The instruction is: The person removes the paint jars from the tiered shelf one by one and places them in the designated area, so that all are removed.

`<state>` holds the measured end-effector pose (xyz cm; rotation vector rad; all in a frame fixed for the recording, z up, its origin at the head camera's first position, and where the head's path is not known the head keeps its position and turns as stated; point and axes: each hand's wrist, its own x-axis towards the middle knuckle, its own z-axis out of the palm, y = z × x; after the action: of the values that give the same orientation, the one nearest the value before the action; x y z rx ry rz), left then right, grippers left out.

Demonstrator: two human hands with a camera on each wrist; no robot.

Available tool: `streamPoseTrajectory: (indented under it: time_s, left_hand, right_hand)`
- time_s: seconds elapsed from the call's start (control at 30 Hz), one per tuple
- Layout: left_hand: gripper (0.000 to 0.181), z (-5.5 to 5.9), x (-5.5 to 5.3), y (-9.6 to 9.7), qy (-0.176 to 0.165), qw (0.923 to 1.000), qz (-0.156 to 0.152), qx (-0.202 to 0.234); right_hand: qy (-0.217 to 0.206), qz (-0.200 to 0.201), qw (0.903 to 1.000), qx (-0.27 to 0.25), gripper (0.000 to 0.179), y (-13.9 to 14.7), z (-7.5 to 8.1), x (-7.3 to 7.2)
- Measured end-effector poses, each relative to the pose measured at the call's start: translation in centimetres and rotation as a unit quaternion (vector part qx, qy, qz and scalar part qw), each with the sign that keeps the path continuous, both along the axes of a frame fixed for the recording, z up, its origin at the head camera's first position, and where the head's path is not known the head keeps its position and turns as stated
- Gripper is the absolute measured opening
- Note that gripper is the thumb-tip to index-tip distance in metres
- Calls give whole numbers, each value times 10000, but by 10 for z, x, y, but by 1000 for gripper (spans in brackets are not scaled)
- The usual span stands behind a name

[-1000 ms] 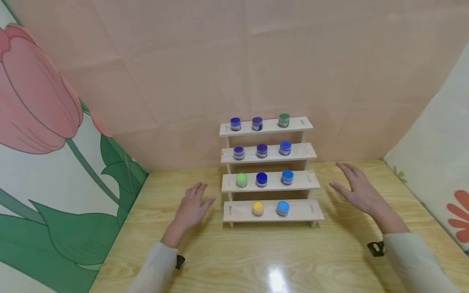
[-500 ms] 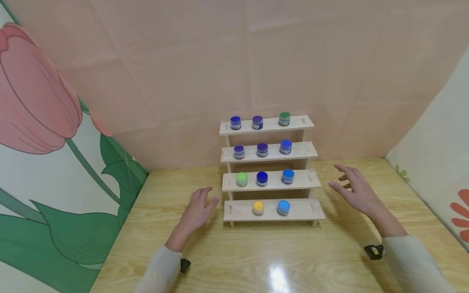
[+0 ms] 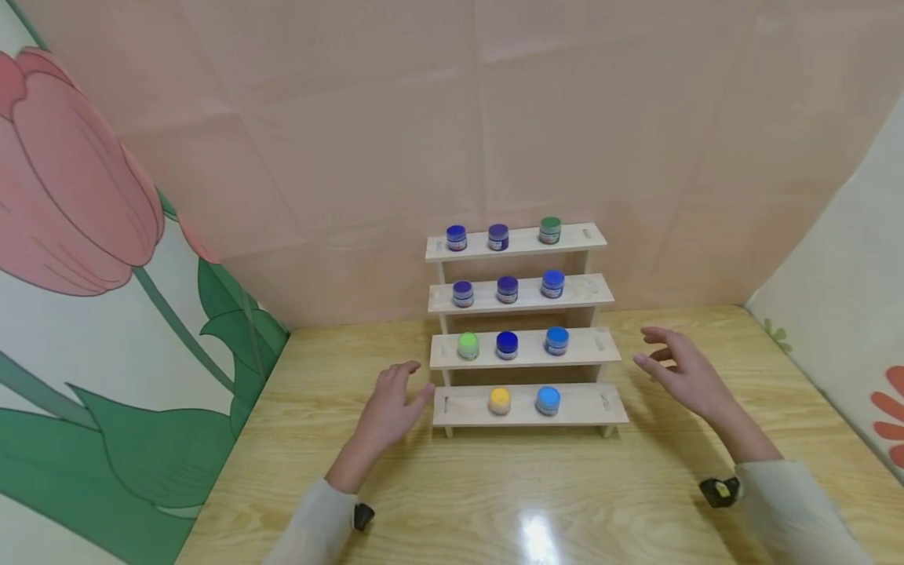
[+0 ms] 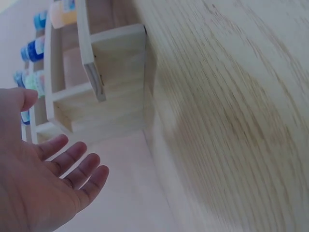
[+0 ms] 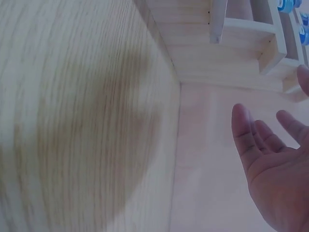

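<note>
Centrally, we have a pale wooden rack (image 3: 585, 405) of four stepped shelves, standing on the wood-grain table (image 3: 424, 502) before a pink wall (image 3: 353, 157). Eleven small lidded jars stand upright on it.

Reading left to right, the top shelf bears a blue jar (image 3: 457, 238), a purple jar (image 3: 498, 238) and a dark green jar (image 3: 550, 231). The second bears a violet jar (image 3: 463, 294), an indigo jar (image 3: 508, 289) and a bright blue jar (image 3: 553, 284). The third bears a light green jar (image 3: 468, 346), a deep blue jar (image 3: 507, 345) and an azure jar (image 3: 557, 341). The lowest bears a yellow jar (image 3: 500, 401) and a sky blue jar (image 3: 548, 401).

Our left hand (image 3: 391, 408) hangs at the rack's left end, fingers loosely bent and spread, thumb well away from them. The thumb tip looks just beside the lowest shelf; whether they touch, we cannot tell. Our right hand (image 3: 685, 377) is near the rack's right end but apart from it, its fingers softly bent and its thumb separate, pointing inward. Both wrist views show a soft shadow on the table.

We wear light sleeves (image 3: 798, 502), with a small black device (image 3: 720, 492) at each wrist. A large pink tulip (image 3: 85, 173) with green leaves decorates the left side, and a red flower (image 3: 891, 424) the right.
</note>
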<state>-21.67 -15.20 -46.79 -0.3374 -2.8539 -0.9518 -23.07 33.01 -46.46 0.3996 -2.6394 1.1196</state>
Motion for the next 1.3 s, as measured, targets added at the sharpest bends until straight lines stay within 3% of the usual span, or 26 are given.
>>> streamPoseTrajectory:
  time_s: [0.57,1.0,1.3]
  left_hand:
    - [55,5,11,15,75,9991,-120,409]
    - [56,4,19,30,-168,9949,-378,921]
    - [48,1,21,40,28,9890,-543,1376]
  right_hand:
    - [-775,162,9936,-808,47,-3,-7,2]
    - [-1627,478,9716,-1648,53,-8,-8,11]
    - [-2211,321,9563,-1886,57,-13,-10,12]
